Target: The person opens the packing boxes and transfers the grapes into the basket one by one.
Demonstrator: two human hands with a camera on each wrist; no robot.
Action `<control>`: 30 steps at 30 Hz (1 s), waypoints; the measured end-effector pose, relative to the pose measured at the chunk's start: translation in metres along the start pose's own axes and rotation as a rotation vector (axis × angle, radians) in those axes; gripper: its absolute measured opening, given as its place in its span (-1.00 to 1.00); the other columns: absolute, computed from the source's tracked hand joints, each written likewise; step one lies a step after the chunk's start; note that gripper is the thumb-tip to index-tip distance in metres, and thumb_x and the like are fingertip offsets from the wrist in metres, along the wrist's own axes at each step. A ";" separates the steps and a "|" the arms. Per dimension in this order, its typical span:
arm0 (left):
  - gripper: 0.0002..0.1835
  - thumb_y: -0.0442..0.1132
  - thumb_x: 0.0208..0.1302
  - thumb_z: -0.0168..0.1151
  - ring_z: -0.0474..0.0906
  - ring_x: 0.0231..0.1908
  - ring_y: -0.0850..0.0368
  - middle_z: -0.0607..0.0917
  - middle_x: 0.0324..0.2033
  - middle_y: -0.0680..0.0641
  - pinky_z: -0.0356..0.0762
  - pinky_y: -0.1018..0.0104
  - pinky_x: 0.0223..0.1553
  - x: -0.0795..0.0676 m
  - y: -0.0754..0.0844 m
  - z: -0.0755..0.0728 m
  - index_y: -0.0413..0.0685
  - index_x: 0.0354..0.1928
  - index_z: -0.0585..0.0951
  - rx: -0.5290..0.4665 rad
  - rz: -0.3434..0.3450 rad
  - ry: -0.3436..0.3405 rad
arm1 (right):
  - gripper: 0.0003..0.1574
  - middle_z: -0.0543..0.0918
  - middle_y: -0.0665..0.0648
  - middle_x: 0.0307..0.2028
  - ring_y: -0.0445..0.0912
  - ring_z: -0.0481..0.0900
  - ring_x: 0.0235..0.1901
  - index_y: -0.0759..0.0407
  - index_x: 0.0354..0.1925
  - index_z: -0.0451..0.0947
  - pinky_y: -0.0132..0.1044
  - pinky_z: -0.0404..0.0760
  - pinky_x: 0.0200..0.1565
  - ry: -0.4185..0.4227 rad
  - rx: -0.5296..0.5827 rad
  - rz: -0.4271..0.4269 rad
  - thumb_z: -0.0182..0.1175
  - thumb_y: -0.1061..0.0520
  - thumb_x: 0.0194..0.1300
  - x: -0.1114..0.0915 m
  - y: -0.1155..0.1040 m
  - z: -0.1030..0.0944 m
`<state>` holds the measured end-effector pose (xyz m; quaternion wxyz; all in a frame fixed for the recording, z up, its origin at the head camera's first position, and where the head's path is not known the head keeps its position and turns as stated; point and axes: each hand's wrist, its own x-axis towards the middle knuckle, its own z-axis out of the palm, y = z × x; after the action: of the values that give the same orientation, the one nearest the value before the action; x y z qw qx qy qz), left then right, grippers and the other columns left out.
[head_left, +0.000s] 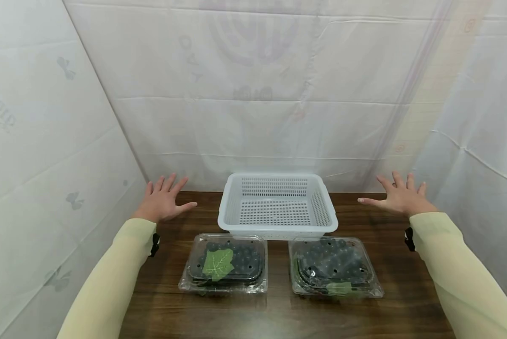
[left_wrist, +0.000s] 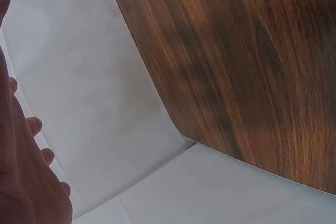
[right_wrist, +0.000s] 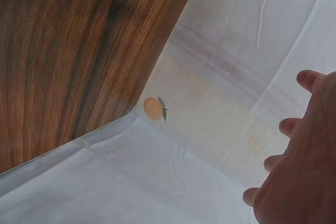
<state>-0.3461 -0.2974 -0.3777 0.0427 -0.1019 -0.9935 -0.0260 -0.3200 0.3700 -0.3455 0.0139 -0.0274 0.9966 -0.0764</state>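
My left hand (head_left: pixel 161 200) is held out with spread fingers over the far left part of the table, holding nothing. On the other side my right hand (head_left: pixel 401 195) is spread the same way, also free of any object. Between them, at the back, stands a white perforated plastic basket (head_left: pixel 278 229) with nothing inside. In front of it lie two lidded clear plastic boxes of dark grapes, the left box (head_left: pixel 245 263) with a green leaf (head_left: pixel 218 264) on show, the right box (head_left: pixel 333 261) with a paler green piece near its front edge. Both wrist views show fingers apart from the table.
The dark brown wooden table (head_left: pixel 253 315) has its far corners in the wrist views. White sheets (head_left: pixel 253 127) hang behind and on both sides. A small orange fruit print (right_wrist: pixel 153 108) marks the sheet near the right corner.
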 end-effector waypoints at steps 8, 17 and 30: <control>0.07 0.60 0.32 -0.14 -0.25 0.58 -0.47 -0.09 0.62 -0.32 -0.35 -0.49 0.50 -0.003 -0.002 0.005 0.18 0.67 -0.09 0.005 0.010 0.015 | 0.45 -0.32 0.55 0.57 0.69 -0.46 0.45 0.10 0.65 -0.13 0.73 -0.39 0.24 0.020 0.010 -0.028 -0.04 -0.76 0.19 0.001 -0.004 0.005; 0.01 0.47 0.38 -0.01 -0.14 0.55 -0.49 0.01 0.60 -0.35 -0.20 -0.51 0.49 -0.012 0.002 0.010 0.05 0.65 0.01 -0.037 0.045 0.027 | 0.38 -0.20 0.50 0.59 0.63 -0.36 0.49 0.11 0.62 0.01 0.70 -0.29 0.28 0.057 0.000 -0.069 -0.03 -0.75 0.21 -0.004 -0.019 0.015; -0.07 0.37 0.46 0.00 -0.02 0.53 -0.47 0.11 0.57 -0.34 -0.07 -0.50 0.47 -0.029 0.010 0.024 -0.01 0.63 0.06 -0.052 0.096 0.054 | 0.25 -0.05 0.44 0.59 0.51 -0.26 0.55 0.12 0.57 0.17 0.60 -0.25 0.41 0.140 0.019 -0.188 0.10 -0.63 0.26 -0.011 -0.043 0.032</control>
<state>-0.3175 -0.2915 -0.4042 0.0682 -0.1500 -0.9849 -0.0524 -0.3061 0.3235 -0.3702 -0.0626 -0.1152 0.9874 -0.0884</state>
